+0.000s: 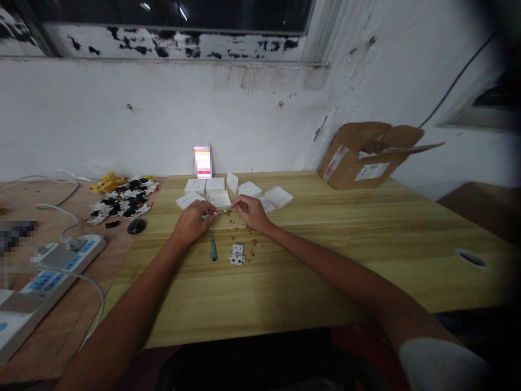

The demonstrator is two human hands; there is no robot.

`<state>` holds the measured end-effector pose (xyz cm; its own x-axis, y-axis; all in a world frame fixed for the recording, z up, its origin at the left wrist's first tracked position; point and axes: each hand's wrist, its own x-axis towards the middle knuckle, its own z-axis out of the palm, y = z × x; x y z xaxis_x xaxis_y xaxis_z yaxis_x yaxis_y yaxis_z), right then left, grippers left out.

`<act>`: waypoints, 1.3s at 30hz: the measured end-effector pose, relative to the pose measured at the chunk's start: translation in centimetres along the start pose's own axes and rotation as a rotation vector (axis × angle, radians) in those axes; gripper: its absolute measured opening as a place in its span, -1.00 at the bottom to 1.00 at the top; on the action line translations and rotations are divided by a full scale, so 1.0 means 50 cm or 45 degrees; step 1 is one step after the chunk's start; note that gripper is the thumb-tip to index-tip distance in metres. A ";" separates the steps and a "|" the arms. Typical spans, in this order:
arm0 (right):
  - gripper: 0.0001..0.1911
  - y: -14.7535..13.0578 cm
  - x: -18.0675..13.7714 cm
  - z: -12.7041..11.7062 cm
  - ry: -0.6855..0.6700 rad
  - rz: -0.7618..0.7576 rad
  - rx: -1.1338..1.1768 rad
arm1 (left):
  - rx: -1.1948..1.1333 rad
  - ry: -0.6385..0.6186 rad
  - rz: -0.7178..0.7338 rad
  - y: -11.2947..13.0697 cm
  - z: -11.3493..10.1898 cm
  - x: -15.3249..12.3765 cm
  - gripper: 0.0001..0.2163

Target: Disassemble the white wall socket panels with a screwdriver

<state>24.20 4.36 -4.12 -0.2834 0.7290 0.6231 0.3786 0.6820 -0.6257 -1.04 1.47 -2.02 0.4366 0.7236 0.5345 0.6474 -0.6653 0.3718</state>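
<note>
My left hand is closed around a thin, brass-and-grey metal piece, too small to name exactly. My right hand has its thumb and fingers pinched together at the other end of that piece; what lies inside the pinch is hidden. Just below the left hand lies a screwdriver with a teal handle. Two white socket inserts sit together on the wooden table. Beside them, small brass parts are scattered under my right hand. Several white socket faceplates lie just beyond both hands.
A lit phone leans on the wall. An open cardboard box stands at the back right. On the left are a black mouse, a pile of black and white parts, yellow pieces and a power strip with cables.
</note>
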 end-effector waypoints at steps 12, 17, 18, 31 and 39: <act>-0.81 -0.011 -0.005 0.004 -0.162 -0.216 -0.029 | -0.060 0.054 0.045 0.003 -0.002 0.004 -0.92; -0.87 -0.005 -0.003 0.004 -0.144 -0.226 -0.046 | -0.080 0.058 0.063 0.010 -0.005 0.004 -0.94; -0.88 -0.003 -0.003 0.004 -0.137 -0.227 -0.049 | -0.085 0.059 0.067 0.010 -0.005 0.004 -0.94; -0.91 -0.007 -0.003 0.001 -0.115 -0.223 -0.058 | -0.102 0.063 0.070 0.007 -0.003 0.003 -0.91; -0.90 -0.008 -0.003 0.001 -0.097 -0.231 -0.044 | -0.100 0.062 0.058 0.013 -0.006 0.003 -0.90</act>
<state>24.05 3.97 -3.98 -0.4152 0.5975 0.6861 0.3450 0.8012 -0.4890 -0.76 1.11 -1.44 0.4324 0.6839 0.5876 0.5760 -0.7109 0.4035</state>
